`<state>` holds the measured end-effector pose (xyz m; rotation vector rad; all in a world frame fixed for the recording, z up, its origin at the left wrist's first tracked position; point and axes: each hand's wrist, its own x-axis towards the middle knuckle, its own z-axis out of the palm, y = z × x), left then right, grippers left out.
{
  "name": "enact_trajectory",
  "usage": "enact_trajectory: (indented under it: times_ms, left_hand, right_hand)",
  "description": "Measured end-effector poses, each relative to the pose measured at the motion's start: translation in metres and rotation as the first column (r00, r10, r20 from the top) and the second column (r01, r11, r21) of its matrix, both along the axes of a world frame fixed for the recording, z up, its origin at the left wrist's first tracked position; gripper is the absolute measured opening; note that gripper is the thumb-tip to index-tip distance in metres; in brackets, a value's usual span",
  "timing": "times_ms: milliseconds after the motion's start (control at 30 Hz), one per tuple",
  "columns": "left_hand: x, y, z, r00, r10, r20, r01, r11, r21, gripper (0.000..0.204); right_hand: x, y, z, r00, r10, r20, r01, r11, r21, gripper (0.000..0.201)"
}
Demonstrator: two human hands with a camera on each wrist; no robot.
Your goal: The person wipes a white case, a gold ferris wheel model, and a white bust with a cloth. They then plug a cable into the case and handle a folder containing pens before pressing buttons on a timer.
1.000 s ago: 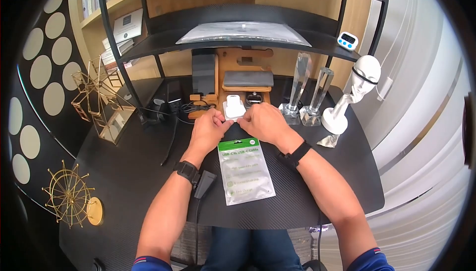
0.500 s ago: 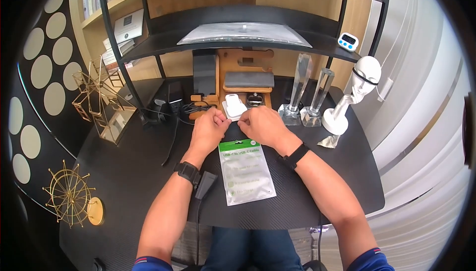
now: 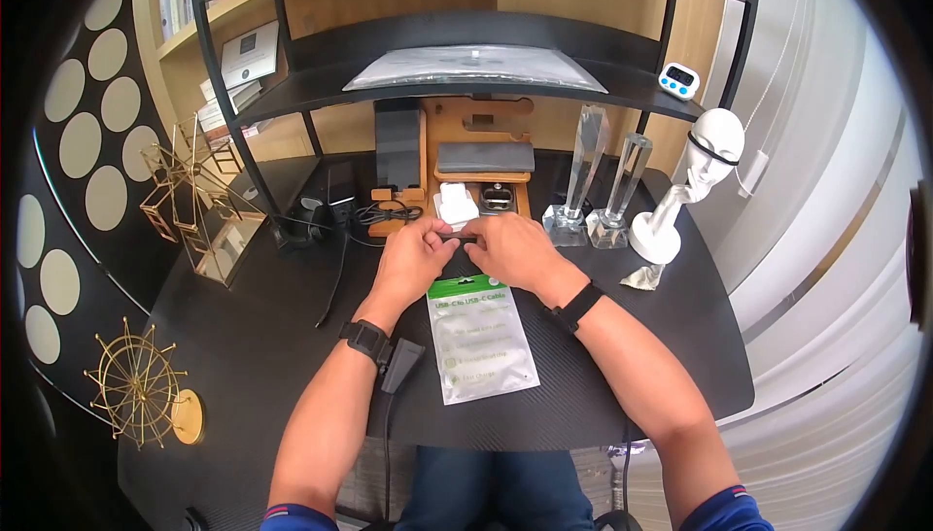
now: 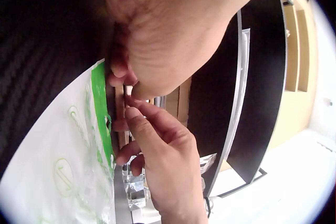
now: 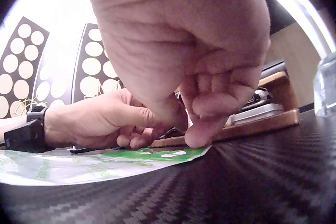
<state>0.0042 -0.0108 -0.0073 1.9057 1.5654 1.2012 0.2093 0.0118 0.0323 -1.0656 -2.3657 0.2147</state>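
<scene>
While the left hand and right hand crowd the wooden organizer's front edge, fingers curled — whether either grip clamps anything, I cannot tell — a stray knuckle could knock the white case, lying on the organizer's front part, askew.

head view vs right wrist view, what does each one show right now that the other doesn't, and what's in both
Only the head view: the timer on the shelf, the white bust and the person's trousers.

Only the right wrist view: the palm side of the right hand, close up; the head view shows its back.

Both: the left hand, the right hand, the bag, part of the wooden stand and the dotted panels.
</scene>
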Motion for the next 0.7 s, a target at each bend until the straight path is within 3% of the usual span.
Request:
enact_trajectory:
  times_ms: [700]
  left_hand:
    - [0.002,-0.006,0.003,0.995,0.029,-0.097,-0.033,0.999,-0.038,0.048]
  right_hand:
    - [0.003,0.003,-0.012,0.998,0.009,0.061,-0.008,1.0,-0.005,0.036]
